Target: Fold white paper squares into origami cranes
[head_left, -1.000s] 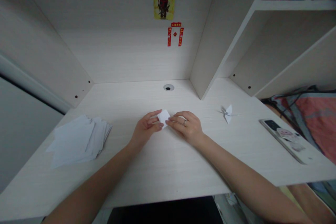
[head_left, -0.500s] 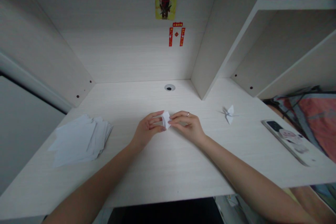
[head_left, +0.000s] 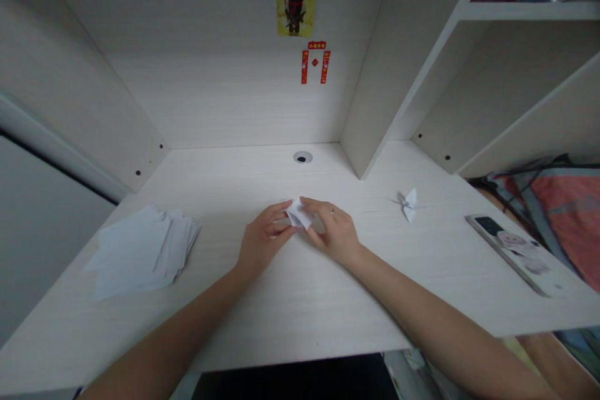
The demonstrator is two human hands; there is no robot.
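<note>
A small folded piece of white paper (head_left: 299,213) is held between both hands just above the middle of the pale wooden desk (head_left: 290,300). My left hand (head_left: 260,239) pinches its left side with thumb and fingers. My right hand (head_left: 334,231), with a ring on one finger, grips its right side, fingers curled over the top. A finished white paper crane (head_left: 407,203) stands on the desk to the right, apart from my hands.
A loose stack of white paper sheets (head_left: 140,250) lies at the left of the desk. A phone (head_left: 513,250) rests near the right edge. A cable hole (head_left: 302,157) sits at the back. A shelf divider (head_left: 375,106) rises at the right rear.
Both hands have drawn closer together around the folded paper. My right hand has turned and moved left over it, and the paper has tilted.
</note>
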